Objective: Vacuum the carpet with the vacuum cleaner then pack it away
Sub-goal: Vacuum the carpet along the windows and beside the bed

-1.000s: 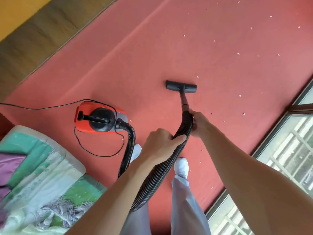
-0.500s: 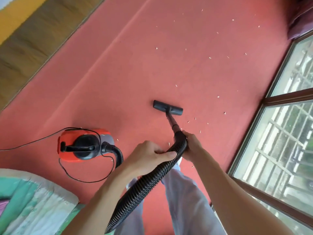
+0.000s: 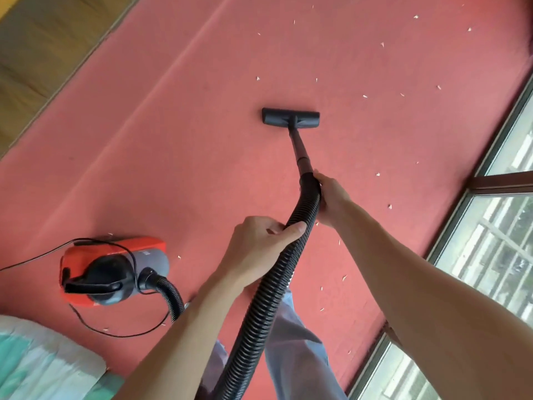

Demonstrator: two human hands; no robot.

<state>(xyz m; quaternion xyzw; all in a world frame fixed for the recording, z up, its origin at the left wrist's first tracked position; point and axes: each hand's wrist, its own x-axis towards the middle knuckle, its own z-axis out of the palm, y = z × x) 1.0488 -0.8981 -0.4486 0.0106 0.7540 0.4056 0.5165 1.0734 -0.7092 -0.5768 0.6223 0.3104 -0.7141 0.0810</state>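
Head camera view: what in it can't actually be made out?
All in the head view:
- power cord: runs off the left edge, plug unseen.
- hose: between canister vacuum and left hand, it passes behind the left forearm and off the bottom edge.
- right hand: fingers hidden behind the hose.
- canister lettering: too blurred to read.
- floor nozzle: underside faces the carpet.

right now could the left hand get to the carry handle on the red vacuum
Probably, once it lets go: the left hand grips the hose, and the carry handle sits low on the vacuum to its left. Nothing lies between them, so bending down should do it.
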